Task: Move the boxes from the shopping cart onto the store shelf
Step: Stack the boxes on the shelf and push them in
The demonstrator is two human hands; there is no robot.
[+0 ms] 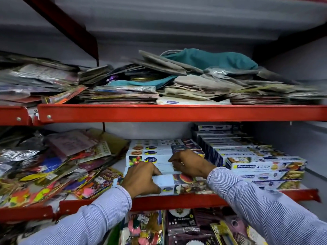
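Several long white wrap boxes with fruit pictures lie side by side on the middle red-edged shelf (177, 200). My left hand (141, 179) grips the left part of the front box (184, 183), thumb on its front face, fingers over its top. My right hand (187, 164) rests with bent fingers on the box behind it (166, 167), touching its top edge. Further rows of the same boxes (155, 152) lie behind. The shopping cart is out of view.
A stepped stack of blue-and-white foil boxes (261, 167) fills the shelf's right side. Loose colourful packets (53, 167) crowd its left. The upper shelf (177, 113) holds flat packets and cloth bags. Packets hang below.
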